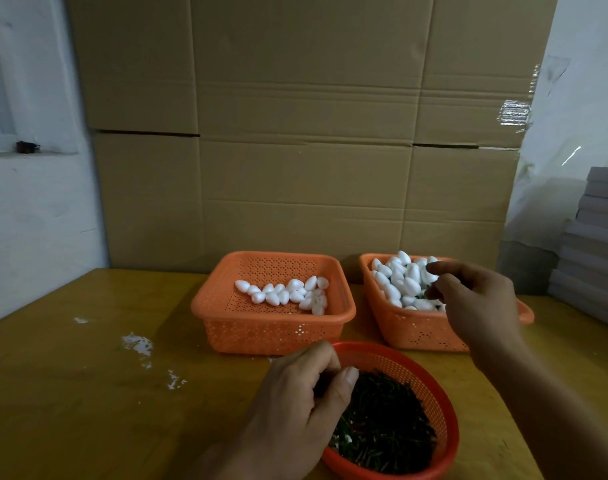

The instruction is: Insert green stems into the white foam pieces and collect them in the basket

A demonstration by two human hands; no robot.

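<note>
On the bench (87,375) stand two square orange baskets side by side. The left basket (222,306) holds a thin row of white foam pieces (285,294); the right basket (410,327) is heaped with foam pieces (399,278). Nearer stands a round red basket (444,410) full of dark green stems (389,420). The left hand (295,407) dips into the stems, fingers curled; whether it grips any I cannot tell. The right hand (475,299) hovers over the heaped basket, fingers bent; whether it holds a piece is hidden. Cardboard boxes (295,133) stand behind.
</note>
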